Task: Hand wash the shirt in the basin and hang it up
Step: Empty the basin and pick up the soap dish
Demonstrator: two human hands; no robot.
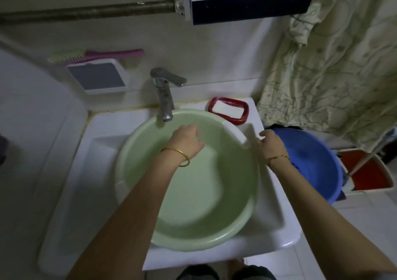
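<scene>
A pale green basin (193, 193) sits tilted in the white sink (90, 172) under the faucet (165, 99), and it holds nothing that I can see. My left hand (187, 142) hovers inside the basin just below the spout, fingers loosely curled and holding nothing. My right hand (270, 144) is at the basin's right rim, fingers curled at the end of its white handle (236, 133). A blue basin (311, 163) stands to the right of the sink with dark cloth (279, 127) at its far edge; I cannot tell if it is the shirt.
A red soap dish with a white bar (228, 108) rests on the sink's back right corner. A pink comb (103, 56) and a grey-faced box (98, 75) hang on the wall. A patterned curtain (335, 60) hangs at the right above a red bin (369, 170).
</scene>
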